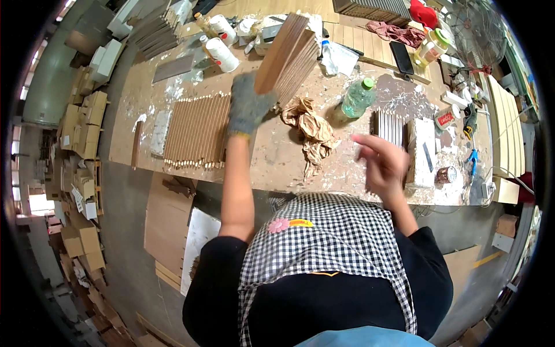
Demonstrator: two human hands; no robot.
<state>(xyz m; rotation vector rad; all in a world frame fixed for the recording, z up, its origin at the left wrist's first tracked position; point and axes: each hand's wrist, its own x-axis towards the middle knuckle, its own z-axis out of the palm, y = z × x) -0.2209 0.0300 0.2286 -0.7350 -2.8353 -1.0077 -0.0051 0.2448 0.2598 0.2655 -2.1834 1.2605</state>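
My left hand (248,105), in a grey work glove, is closed on the lower end of a brown wooden board (281,51). The board leans up and away over a stack of similar boards (299,68). Left of the glove lies a row of narrow brown wooden strips (193,130) with pale ends. My right hand (383,165) is bare, slightly blurred and raised over the near right of the bench, index finger stretched out and nothing seen in it. Nearest to it are a smaller bundle of strips (389,127) and a white block (421,151).
Crumpled brown paper (312,132) lies mid-bench, with a green-capped bottle (359,99) to its right. White bottles (221,55) stand at the far left. A phone (401,58), a yellowish jar (432,47) and a fan (475,32) are at the far right. A small can (445,174) sits near the front edge.
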